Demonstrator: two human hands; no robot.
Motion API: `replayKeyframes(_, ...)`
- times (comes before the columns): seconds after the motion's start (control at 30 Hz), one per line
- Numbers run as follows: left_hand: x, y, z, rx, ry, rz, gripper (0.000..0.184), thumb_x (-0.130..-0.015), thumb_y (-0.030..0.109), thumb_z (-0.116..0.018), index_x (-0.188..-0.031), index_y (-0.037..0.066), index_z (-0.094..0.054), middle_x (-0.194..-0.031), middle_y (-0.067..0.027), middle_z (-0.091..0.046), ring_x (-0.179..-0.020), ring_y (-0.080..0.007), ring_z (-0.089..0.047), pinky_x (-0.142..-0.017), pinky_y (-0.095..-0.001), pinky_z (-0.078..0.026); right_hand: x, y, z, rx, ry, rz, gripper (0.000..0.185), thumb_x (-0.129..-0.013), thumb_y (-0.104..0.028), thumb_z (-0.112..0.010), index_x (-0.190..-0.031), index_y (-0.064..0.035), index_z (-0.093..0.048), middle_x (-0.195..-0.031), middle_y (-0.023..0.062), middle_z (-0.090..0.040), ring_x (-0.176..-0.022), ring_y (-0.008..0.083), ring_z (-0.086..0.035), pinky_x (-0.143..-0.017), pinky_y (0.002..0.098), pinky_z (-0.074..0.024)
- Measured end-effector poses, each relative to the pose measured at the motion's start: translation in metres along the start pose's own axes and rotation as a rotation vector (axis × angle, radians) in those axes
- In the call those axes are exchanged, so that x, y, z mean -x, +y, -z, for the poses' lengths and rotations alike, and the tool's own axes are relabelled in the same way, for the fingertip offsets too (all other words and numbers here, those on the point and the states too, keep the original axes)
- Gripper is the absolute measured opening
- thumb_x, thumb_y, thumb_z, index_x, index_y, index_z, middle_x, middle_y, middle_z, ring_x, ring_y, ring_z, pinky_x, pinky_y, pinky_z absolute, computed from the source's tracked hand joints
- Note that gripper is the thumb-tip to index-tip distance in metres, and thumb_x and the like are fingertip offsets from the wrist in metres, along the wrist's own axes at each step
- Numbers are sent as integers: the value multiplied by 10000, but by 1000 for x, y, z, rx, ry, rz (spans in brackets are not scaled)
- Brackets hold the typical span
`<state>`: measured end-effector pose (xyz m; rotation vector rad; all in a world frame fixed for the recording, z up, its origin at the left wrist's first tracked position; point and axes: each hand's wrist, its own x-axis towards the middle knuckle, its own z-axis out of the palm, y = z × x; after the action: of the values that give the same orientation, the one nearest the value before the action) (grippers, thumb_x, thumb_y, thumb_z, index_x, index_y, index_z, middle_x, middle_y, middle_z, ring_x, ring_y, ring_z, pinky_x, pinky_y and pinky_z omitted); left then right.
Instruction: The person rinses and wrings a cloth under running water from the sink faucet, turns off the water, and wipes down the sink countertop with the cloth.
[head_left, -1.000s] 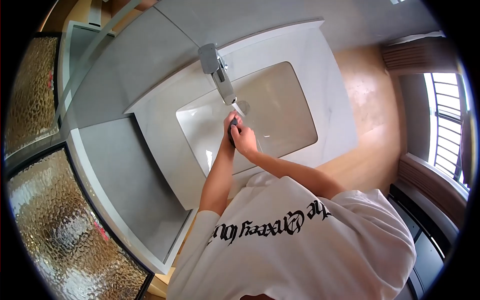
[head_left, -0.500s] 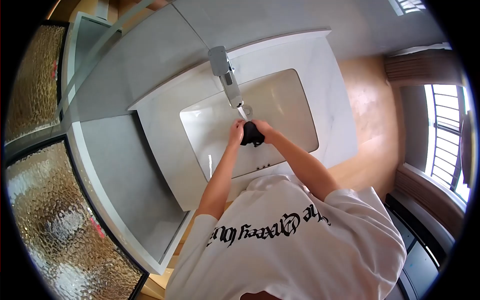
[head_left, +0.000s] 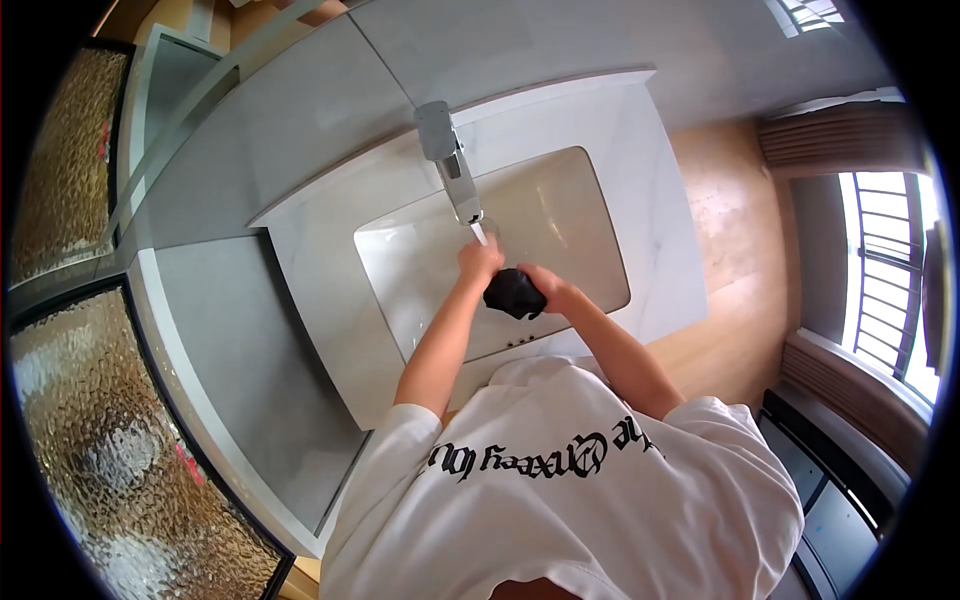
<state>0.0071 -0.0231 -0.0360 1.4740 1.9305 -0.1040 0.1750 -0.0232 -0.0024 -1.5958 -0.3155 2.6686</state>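
Observation:
My right hand (head_left: 548, 288) grips a crumpled, soft-looking black item (head_left: 515, 294) over the near part of the sink (head_left: 590, 200). Its exact kind does not show. Just left of it, my left hand (head_left: 481, 260) is under the spout of the chrome faucet (head_left: 459, 180), with its fingers stretched toward the running water (head_left: 478, 233). The left hand appears to be off the black item, though its wrist is close beside it. Part of the left fingers is blurred by the water.
A white marbled countertop (head_left: 665, 230) surrounds the sink, with a grey tiled wall (head_left: 540, 50) behind it. Several small dark holes (head_left: 520, 343) line the sink's near wall. Textured glass panels (head_left: 130, 450) stand at the left, and a barred window (head_left: 885, 260) is at the right.
Both hands were on the black item near the stream. The right hand has drawn it back toward my body, while the left hand has come away and stays at the water.

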Motion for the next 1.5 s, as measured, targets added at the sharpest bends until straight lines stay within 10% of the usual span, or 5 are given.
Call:
replayKeyframes(0.63, 24, -9, -16, 3, 72, 65, 410, -838, 193, -578, -1233, 92, -536, -918, -148, -683, -862, -336, -666, -723, -455, -531, -6, 28, 0, 8, 24, -27, 285, -934, -313, -484, -942, -66, -627, -834, 74, -667, -700, 196, -658, -667, 346, -550)
replayKeyframes(1.03, 9, -12, -21, -18, -25, 57, 713, -818, 213, -572, -1452, 85, -273, -944, -214, -672, -899, -371, -654, -776, -464, -524, 5, 18, -8, 63, 67, 6, 310, -929, -295, -497, -1000, -28, -638, -881, 90, -665, -741, 191, -657, -655, 336, -543)
replayKeyframes(1.13, 14, -8, -24, -42, 31, 64, 258, -821, 223, -588, -1002, 43, -630, -967, -166, -679, -884, -341, -663, -762, -449, -530, 4, 18, -9, 119, 120, -14, 298, -936, -308, -478, -947, -49, -625, -855, 87, -664, -714, 195, -660, -658, 326, -551)
replayKeyframes(1.33, 15, -16, -26, -13, 31, 18, 694, -827, 232, -573, -1454, 107, -304, -897, -189, -679, -842, -375, -656, -732, -471, -522, -6, 26, -4, 5, 0, -31, 295, -933, -290, -492, -967, -32, -632, -870, 94, -668, -719, 203, -665, -656, 333, -558)
replayKeyframes(1.5, 7, -28, -35, 131, 315, 46, 343, -838, 205, -579, -1148, 65, -537, -837, -164, -678, -772, -380, -656, -670, -483, -514, -8, 26, -6, 69, 53, 19, 297, -933, -291, -498, -971, -30, -633, -875, 98, -667, -729, 205, -666, -660, 338, -558)
